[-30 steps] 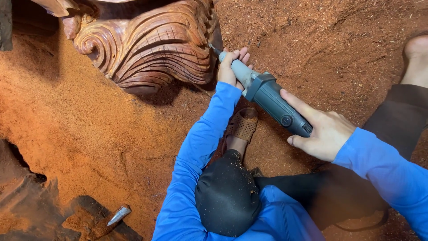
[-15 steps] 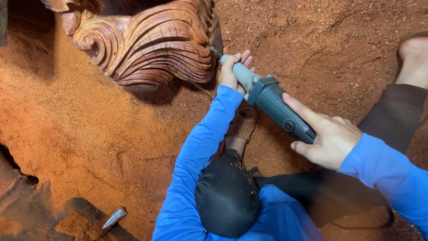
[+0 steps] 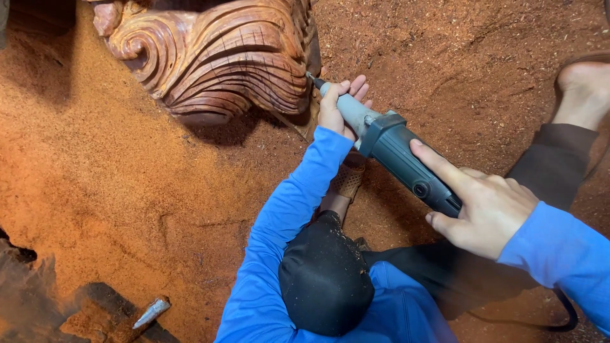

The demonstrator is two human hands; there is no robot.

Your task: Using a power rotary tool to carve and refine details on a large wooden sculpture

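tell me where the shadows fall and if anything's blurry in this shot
Head view: even, soft light, no glare; a dark shadow pools under the carved wood; the grinder, left hand and right hand are sharp; the wood block at the lower left corner looks softer.

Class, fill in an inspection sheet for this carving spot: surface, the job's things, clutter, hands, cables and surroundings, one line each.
Surface: ground covered in reddish sawdust.
Job's things: grey power grinder, its bit at the right edge of the carved wooden piece with scrolls and grooves.
Clutter: small metal tip lying on a dark block, bottom left.
Hands: left hand grips the grinder's nose; right hand holds its rear body, forefinger along the casing.
Cables: dark cord loops at bottom right.
Surroundings: bare foot at upper right; sandal below the left arm.
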